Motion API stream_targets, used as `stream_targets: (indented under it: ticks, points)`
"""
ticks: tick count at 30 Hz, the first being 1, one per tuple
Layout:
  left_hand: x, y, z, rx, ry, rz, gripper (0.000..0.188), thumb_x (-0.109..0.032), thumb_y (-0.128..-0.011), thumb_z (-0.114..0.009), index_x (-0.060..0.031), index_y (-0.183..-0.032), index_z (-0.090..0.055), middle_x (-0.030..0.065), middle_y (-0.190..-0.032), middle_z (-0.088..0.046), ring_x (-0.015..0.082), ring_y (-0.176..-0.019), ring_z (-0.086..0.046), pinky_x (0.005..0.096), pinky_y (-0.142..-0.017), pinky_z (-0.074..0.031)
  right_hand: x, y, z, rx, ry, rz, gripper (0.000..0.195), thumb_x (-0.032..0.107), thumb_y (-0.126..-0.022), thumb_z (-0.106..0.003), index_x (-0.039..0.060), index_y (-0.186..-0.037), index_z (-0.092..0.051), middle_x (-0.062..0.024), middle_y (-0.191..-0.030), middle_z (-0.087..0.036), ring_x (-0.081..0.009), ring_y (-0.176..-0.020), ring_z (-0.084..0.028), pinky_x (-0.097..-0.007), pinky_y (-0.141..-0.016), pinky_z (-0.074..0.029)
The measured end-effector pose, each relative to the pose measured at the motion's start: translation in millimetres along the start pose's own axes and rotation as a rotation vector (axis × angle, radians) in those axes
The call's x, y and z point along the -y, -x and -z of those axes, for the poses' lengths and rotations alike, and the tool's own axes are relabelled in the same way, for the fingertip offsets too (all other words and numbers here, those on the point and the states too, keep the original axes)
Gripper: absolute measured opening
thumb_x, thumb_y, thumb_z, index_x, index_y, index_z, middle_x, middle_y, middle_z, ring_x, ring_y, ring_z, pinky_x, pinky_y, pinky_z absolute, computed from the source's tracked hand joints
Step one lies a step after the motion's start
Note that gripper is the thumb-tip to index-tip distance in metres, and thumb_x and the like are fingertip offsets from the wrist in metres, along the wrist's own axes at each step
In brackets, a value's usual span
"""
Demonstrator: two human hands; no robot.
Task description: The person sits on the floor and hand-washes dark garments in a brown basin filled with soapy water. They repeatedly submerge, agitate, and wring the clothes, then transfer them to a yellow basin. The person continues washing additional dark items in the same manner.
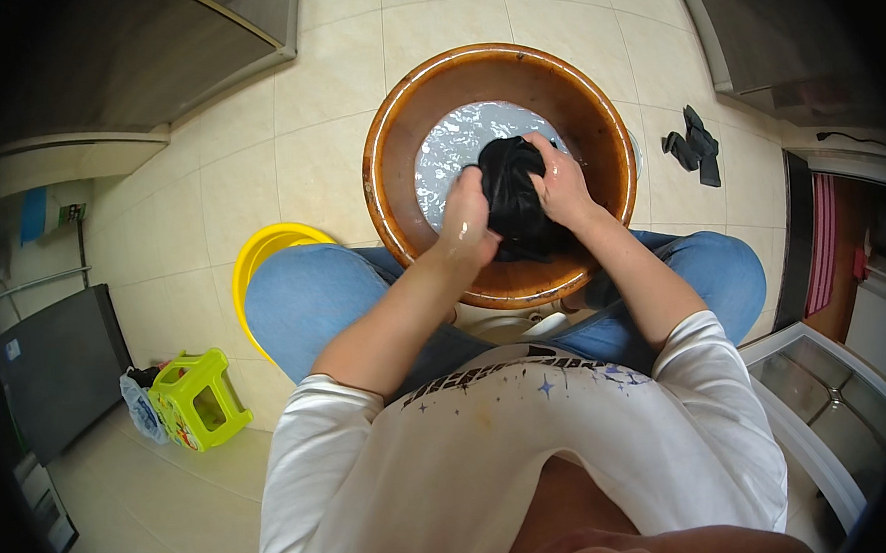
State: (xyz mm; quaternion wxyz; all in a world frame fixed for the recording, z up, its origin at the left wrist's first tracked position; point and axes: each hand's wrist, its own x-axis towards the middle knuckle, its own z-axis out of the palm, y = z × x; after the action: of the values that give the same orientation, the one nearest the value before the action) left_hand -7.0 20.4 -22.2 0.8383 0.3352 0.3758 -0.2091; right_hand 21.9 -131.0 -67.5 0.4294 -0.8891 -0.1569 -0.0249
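A wet black cloth (pixel 515 190) is bunched between my two hands over a round brown wooden tub (pixel 506 297). My left hand (pixel 467 215) grips its left side, and my right hand (pixel 558 180) has hold of the upper right side with the fingers partly sunk in the folds. Whitish, rippled water (pixel 448 152) lies in the bottom of the tub. The cloth's lower end hangs near the tub's inner wall on my side. What the cloth is exactly, I cannot tell.
My knees flank the tub. A yellow plastic basin (pixel 245 264) stands partly behind my left knee. Dark cloth strips (pixel 695 147) lie on the tiled floor at the right. Farther left are a green plastic stool (pixel 201 400) and a plastic bag (pixel 142 411). Cabinets edge both upper sides.
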Motion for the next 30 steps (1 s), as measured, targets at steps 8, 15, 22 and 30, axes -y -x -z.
stream_targets:
  ticks: [8,15,22,30]
  points:
    - [-8.9,-37.9,42.3,-0.256,-1.825,-0.592,0.080,-0.032,-0.063,-0.077,-0.0151,-0.129,-0.036,0.0191,-0.129,-0.030,0.0375,-0.119,-0.033,0.0492,-0.088,-0.039,-23.6,-8.0,0.0,0.294,0.516,-0.353,0.052,0.011,-0.067,-0.068,0.0185,-0.115,-0.049,-0.0131,-0.116,-0.047,-0.0348,-0.111,-0.042,-0.0498,-0.084,-0.043]
    - [20.5,-81.7,35.4,-0.131,-2.225,-0.251,0.123,-0.051,-0.045,-0.081,-0.0320,-0.141,-0.006,0.0143,-0.146,0.002,0.0424,-0.132,-0.006,0.0637,-0.092,-0.030,-10.3,12.2,-40.0,0.405,0.590,-0.383,0.067,0.031,-0.068,-0.072,0.0230,-0.128,-0.041,-0.0158,-0.140,-0.021,-0.0421,-0.126,-0.022,-0.0640,-0.087,-0.034]
    - [15.8,-132.2,45.5,-0.100,-2.162,-0.168,0.105,-0.042,-0.055,-0.078,-0.0133,-0.139,-0.022,0.0173,-0.143,-0.014,0.0389,-0.130,-0.018,0.0560,-0.098,-0.027,-53.7,-27.0,-79.4,0.682,0.446,-0.533,0.058,0.037,-0.074,-0.064,0.0216,-0.126,-0.043,-0.0145,-0.135,-0.032,-0.0364,-0.118,-0.037,-0.0515,-0.092,-0.034]
    - [26.5,-204.3,76.9,-0.329,-1.824,-0.312,0.060,-0.041,-0.072,-0.063,-0.0039,-0.118,-0.050,0.0178,-0.120,-0.050,0.0311,-0.114,-0.046,0.0402,-0.093,-0.038,-22.9,-96.2,-42.7,0.514,0.392,-0.306,0.029,0.025,-0.079,-0.053,0.0077,-0.098,-0.065,-0.0163,-0.099,-0.062,-0.0305,-0.095,-0.057,-0.0389,-0.084,-0.043]
